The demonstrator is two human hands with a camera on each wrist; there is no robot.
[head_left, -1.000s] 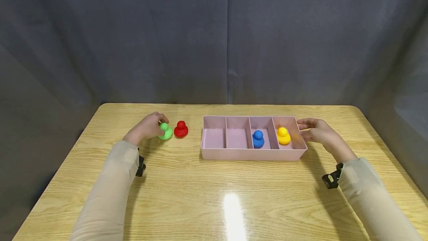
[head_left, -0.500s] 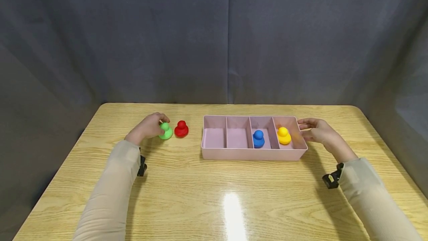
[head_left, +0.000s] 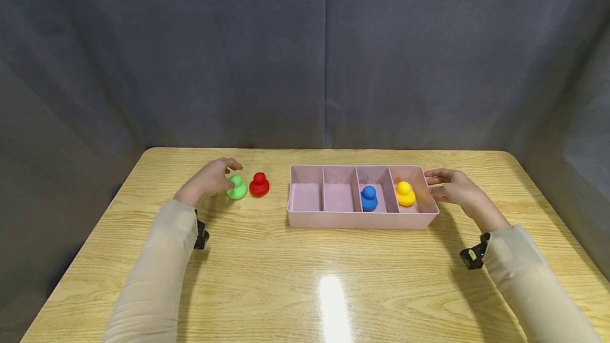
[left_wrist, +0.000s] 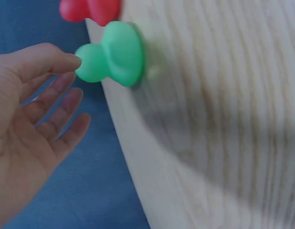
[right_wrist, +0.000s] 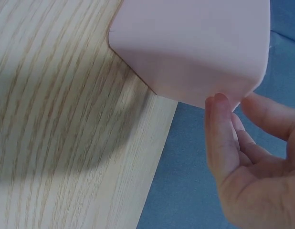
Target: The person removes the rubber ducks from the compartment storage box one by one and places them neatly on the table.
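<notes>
On the wooden table (head_left: 305, 279), set before a grey curtain (head_left: 305, 52): a pink tray (head_left: 362, 219) of four compartments, lying crosswise, right of centre. Two leftmost compartments bare; in the third from the left, a blue duck (head_left: 369, 198); in the rightmost, a yellow duck (head_left: 404, 193). Against the tray's right end wall, the right hand (head_left: 455, 188), fingers relaxed and loosely spread, thumb tip touching the wall near the rim in the right wrist view, nothing clasped. Left of the tray and well apart from it, the left hand (head_left: 209, 180), fingers loosely extended, thumb tip touching the head of a green duck (head_left: 236, 188) in the left wrist view, other fingers off it; no grip closed round it. Green duck standing upright on the tabletop, just beside a red duck (head_left: 259, 184) on its right, between it and the tray. On both forearms, beige sleeves with a black camera mount at each wrist.
</notes>
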